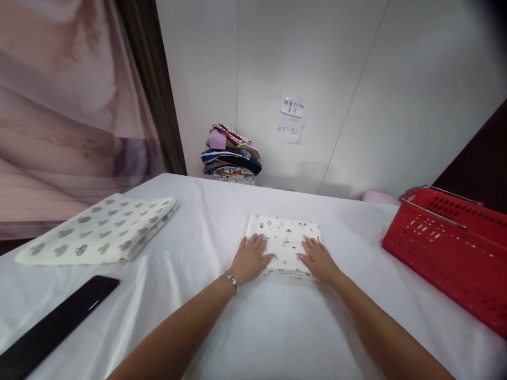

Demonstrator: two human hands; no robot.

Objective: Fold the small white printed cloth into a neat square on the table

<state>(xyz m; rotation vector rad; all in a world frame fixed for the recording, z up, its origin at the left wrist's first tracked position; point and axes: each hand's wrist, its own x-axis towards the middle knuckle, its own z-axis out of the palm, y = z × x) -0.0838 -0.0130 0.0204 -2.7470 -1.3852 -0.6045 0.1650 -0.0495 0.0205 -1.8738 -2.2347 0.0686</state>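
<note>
At my far left a pale pink curtain [75, 100] hangs in soft folds beside the table [198, 232], which is covered in a creased white sheet. On the table's left side lies a thick folded blanket [114, 227], white with grey shapes and a few green, blue and yellow ones. Nearer me, below it, is a flat black slab [59, 322] with a shiny top. Beyond the far edge, against the wall [325, 53], a stack [232, 155] of folded fabrics rises in mixed colours. My left hand [249, 258], a bracelet [232, 282] at its wrist, rests palm down on the left side of the cloth [288, 243]. That cloth lies flat on the table straight ahead of me, a folded white rectangle with small scattered prints. Above it, two handwritten notes [292, 108] are stuck to the wall. My right hand [320, 261] presses the cloth's right side, fingers spread; my hands are apart, neither gripping. Farther right, something pink [379, 198], perhaps a cushion, shows past the edge, then a red basket [447, 248] with metal handles.
</note>
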